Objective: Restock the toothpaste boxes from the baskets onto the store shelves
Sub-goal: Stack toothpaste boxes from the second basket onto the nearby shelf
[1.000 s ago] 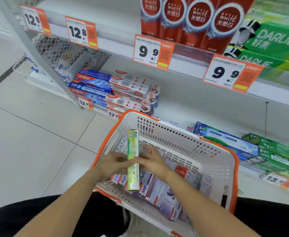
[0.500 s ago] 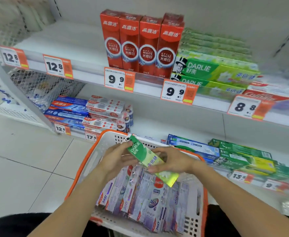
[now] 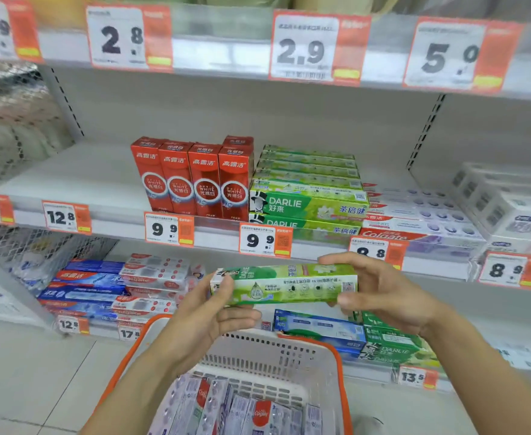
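Note:
A green Darlie toothpaste box lies level between both hands, above the basket and below the middle shelf. My left hand grips its left end, thumb on the front face. My right hand holds the right end, fingers over the top and thumb underneath. The white basket with an orange rim sits below, holding several purple-white toothpaste boxes. A stack of matching green Darlie boxes lies on the middle shelf, straight above the held box.
Red Optic White boxes stand left of the Darlie stack, white Colgate boxes to its right. The lower shelf carries blue boxes at left and blue and green boxes at right. Price tags line the shelf edges.
Both hands lifted the green box out of the basket, turned it from upright to level and raised it toward the middle shelf. The view tilted up to the shelves.

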A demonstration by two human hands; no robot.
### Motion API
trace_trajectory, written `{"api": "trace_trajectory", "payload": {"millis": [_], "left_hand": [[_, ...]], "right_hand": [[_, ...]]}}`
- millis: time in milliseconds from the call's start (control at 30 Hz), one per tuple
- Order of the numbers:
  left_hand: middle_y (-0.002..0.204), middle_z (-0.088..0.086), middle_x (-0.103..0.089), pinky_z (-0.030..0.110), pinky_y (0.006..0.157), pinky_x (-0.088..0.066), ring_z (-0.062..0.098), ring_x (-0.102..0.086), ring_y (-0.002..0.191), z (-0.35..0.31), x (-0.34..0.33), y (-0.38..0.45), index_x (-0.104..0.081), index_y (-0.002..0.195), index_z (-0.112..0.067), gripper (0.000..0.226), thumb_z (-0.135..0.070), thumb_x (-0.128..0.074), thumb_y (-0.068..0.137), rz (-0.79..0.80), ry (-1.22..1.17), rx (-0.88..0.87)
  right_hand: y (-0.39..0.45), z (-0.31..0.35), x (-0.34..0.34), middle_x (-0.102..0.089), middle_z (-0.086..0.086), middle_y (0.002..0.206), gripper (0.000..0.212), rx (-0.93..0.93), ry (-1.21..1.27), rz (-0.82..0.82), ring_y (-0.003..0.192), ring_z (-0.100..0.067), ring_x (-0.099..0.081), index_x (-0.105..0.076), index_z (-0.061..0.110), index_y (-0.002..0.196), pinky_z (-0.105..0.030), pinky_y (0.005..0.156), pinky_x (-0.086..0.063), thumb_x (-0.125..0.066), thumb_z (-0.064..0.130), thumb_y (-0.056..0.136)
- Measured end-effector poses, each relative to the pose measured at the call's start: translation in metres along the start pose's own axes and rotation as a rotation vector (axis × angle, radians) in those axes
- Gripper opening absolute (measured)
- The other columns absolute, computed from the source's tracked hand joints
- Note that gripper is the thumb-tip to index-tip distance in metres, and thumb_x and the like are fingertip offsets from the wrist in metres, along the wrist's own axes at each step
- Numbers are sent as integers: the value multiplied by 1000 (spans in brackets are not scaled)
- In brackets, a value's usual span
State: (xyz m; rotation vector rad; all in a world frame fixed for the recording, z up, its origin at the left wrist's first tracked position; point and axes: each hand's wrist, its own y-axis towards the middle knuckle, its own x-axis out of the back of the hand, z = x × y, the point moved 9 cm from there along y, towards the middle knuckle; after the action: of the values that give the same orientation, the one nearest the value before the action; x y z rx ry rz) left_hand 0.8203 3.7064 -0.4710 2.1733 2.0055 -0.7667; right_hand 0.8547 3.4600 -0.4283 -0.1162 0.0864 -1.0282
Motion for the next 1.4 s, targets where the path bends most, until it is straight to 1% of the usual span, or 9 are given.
{"api": "trace_trajectory", "payload": {"millis": [100, 233, 433, 567, 733, 900, 1100, 1200, 1400], "left_hand": [[100, 35, -70, 35, 70, -62, 41, -74, 84, -23, -9, 1, -55, 120, -3, 94, -54, -95, 52, 10, 105, -75], [108, 10, -75, 35, 73, -60, 25, -74, 92, -49, -20, 14, -69, 116, -15, 76, -66, -78, 61, -123, 413, -144], [90, 16, -75, 27, 45, -39, 25, -61, 62, -67, -49, 39, -73, 111, -16, 65, -69, -62, 76, -142, 440, 5], [95, 10, -78, 31, 58, -50, 25, -68, 71, -88, -64, 43, -68, 114, -14, 57, -61, -63, 81, -133, 434, -89], [104, 1, -70, 23, 74, -55, 8, -68, 83, -120, -75, 44, -61, 117, -19, 45, -46, -73, 83, -338, 732, -472], [132, 7, -49, 40, 109, -36, 24, -43, 126, -170, -90, 26, -51, 132, -13, 66, -30, -84, 77, -582, 1212, -1033], [156, 11, -34, 55, 121, -18, 33, -24, 149, -194, -85, 71, -36, 148, -13, 106, -62, -82, 65, -477, 1801, -978], [160, 10, -31, 61, 120, -15, 33, -20, 151, -200, -79, 87, -31, 152, -15, 116, -72, -78, 62, -419, 1977, -926], [155, 1, -43, 56, 118, -23, 24, -38, 143, -199, -75, 100, -34, 152, -23, 118, -79, -74, 57, -324, 1975, -841]], "right_hand": [[5, 11, 20, -61, -15, 127, 55, 84, 81, -133, 78, -30, -67, -69, 12, 121, -34, 70, -57, -85, 5, 69], [11, 28, 40, -68, -25, 95, 78, 167, 244, -225, 71, -32, -70, -65, 12, 127, -35, 66, -61, -97, 32, 59], [0, 48, 57, -76, -14, 92, 35, 243, -83, -460, 75, -23, -71, -62, 12, 101, -44, 72, -60, -82, 31, 78], [-7, 67, 67, -75, 13, 75, 17, 355, -57, -575, 71, 8, -69, -55, 13, 81, -8, 66, -50, -69, 4, 87], [-12, 81, 86, -75, -5, 104, 35, 567, 0, -736, 102, -27, -72, -65, 22, 112, -33, 90, -58, -75, 22, 79], [-7, 93, 103, -73, -6, 112, 51, 642, -5, -889, 106, -21, -70, -61, 14, 126, -36, 93, -57, -78, 27, 79], [18, 93, 99, -70, 4, 100, 38, 504, -467, -934, 97, -14, -59, -63, 30, 117, -20, 82, -47, -61, 55, 89], [29, 87, 102, -59, -2, 108, 63, 397, -695, -975, 106, -15, -42, -55, 18, 137, -21, 81, -34, -51, 60, 90], [27, 95, 93, -47, 20, 132, 71, 463, -663, -934, 119, 3, -42, -45, 34, 146, -17, 95, -39, -75, 48, 83]]}}
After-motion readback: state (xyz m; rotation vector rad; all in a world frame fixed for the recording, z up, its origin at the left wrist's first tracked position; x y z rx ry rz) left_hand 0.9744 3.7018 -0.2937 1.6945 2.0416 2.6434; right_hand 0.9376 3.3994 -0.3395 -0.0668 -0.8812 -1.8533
